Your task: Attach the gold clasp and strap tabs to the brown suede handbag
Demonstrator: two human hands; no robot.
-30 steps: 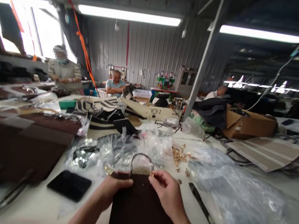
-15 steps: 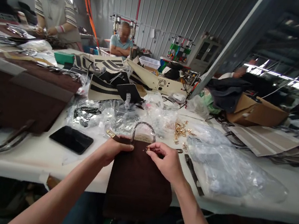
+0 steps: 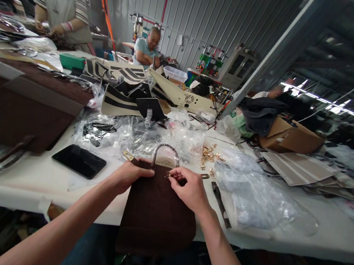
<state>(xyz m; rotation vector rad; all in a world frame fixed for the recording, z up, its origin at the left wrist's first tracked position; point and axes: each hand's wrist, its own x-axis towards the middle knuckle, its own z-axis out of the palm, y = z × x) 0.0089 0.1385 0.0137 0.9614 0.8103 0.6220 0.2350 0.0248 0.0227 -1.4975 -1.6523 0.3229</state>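
Note:
A dark brown handbag (image 3: 159,211) lies over the table's front edge, its wrapped handle (image 3: 168,147) pointing away from me. My left hand (image 3: 132,174) grips the bag's upper left side, thumb on top and fingers hidden beneath. By that hand a strap end with a gold metal plate (image 3: 130,156) sticks out. My right hand (image 3: 188,186) pinches a small gold metal fitting (image 3: 169,174) just over the bag's upper part. Whether the fitting touches the bag I cannot tell. Another strap end with gold metal (image 3: 205,176) shows beyond the right hand.
A black phone (image 3: 79,161) lies left of the bag, near larger brown bag pieces (image 3: 21,111). Loose gold fittings (image 3: 209,155), a dark strap (image 3: 220,204) and plastic-wrapped goods (image 3: 263,201) lie to the right. Two people (image 3: 59,13) (image 3: 146,48) are across the table.
The whole view has shifted slightly, so most things on the table appear a little further left. Both hands keep their places on the bag, the right still pinching the fitting.

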